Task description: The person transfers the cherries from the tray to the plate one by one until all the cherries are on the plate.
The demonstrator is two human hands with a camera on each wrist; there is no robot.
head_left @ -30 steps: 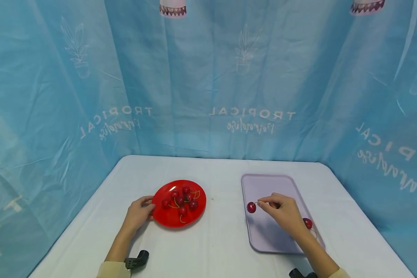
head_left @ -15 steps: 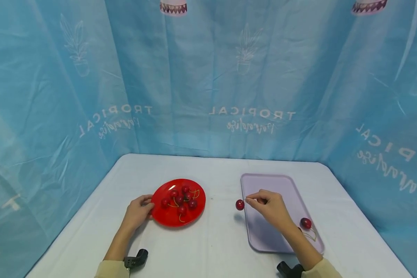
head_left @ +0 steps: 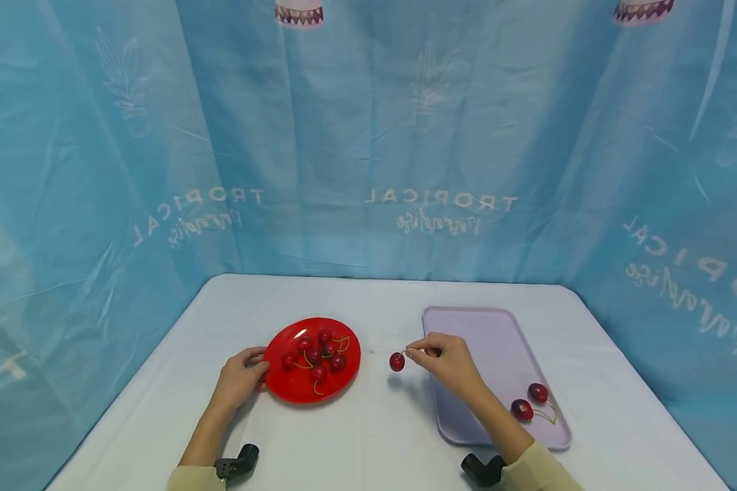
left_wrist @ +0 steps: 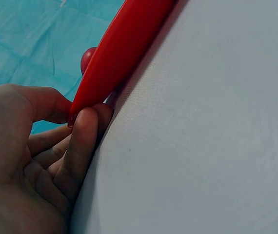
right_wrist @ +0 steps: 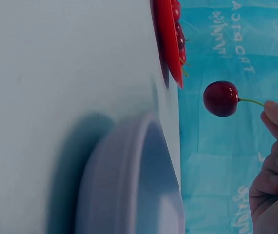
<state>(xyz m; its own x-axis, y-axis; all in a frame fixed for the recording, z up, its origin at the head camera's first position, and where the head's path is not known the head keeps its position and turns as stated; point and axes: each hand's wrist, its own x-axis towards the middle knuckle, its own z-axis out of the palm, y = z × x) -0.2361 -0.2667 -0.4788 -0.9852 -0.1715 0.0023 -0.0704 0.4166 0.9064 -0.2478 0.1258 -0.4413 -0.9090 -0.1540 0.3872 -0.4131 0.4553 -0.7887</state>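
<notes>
My left hand (head_left: 239, 379) pinches the left rim of a red plate (head_left: 288, 390), thumb on top and fingers under the edge in the left wrist view. Several dark red cherries with green stems lie on the plate, among them a cherry (head_left: 338, 362) at its right. My right hand (head_left: 448, 361) pinches a cherry (right_wrist: 221, 98) by its stem between thumb and forefinger. That cherry hangs above the white table, between the plate and a pale purple tray (head_left: 473, 327). Two cherries, one of them a cherry (head_left: 521, 410), lie in the tray's near right corner.
A white cloth covers the table (head_left: 393, 423). Blue printed curtains (head_left: 368, 136) surround its back and sides. The tray's raised wall (right_wrist: 129, 170) stands below the right hand. Black wrist cameras sit on both wrists.
My right hand has carried the cherry leftward from over the tray to between tray and plate. A second cherry in the tray has come out from behind the right arm. The left hand stays at the plate.
</notes>
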